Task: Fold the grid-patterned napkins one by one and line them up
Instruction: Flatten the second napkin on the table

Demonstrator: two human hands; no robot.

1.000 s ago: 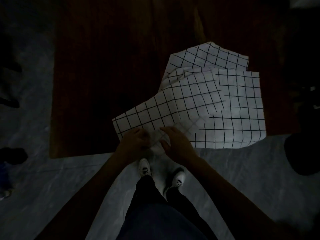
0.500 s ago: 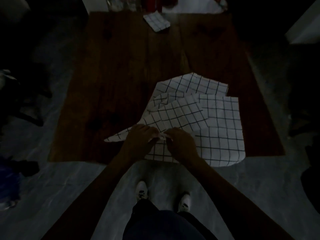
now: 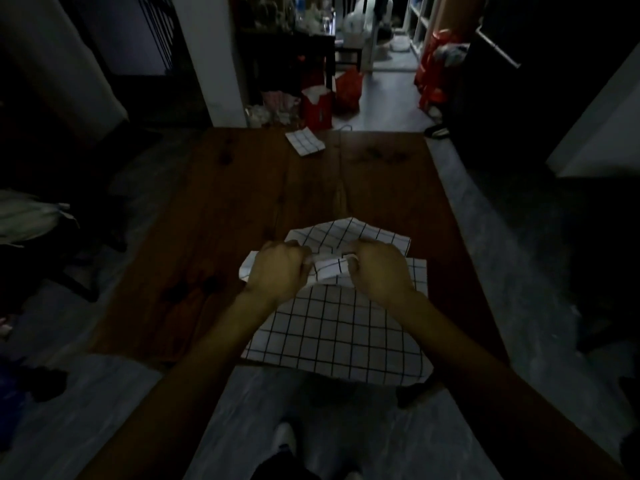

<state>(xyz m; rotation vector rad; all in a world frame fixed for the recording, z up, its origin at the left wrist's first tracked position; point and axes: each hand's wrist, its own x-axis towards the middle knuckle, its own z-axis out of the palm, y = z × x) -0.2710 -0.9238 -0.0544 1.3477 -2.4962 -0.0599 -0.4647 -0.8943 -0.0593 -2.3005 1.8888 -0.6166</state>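
Note:
A white napkin with a black grid (image 3: pixel 341 332) lies near the front edge of the dark wooden table (image 3: pixel 242 202), its near edge hanging over. My left hand (image 3: pixel 278 268) and my right hand (image 3: pixel 379 268) each grip a bunched part of its cloth, lifted above the table, with a short taut strip between them. More grid cloth (image 3: pixel 349 232) shows behind my hands; whether it is a separate napkin I cannot tell. A small folded grid napkin (image 3: pixel 304 142) lies at the table's far edge.
Red bags (image 3: pixel 318 105) and clutter stand on the floor beyond the table's far end. A dark chair or furniture (image 3: pixel 41 237) is at the left. Grey floor runs along the right side, and my shoes (image 3: pixel 285 441) show below.
My view has tilted up, showing the table's far end and the room. Both hands have lifted the gathered napkin cloth off the table and moved slightly apart.

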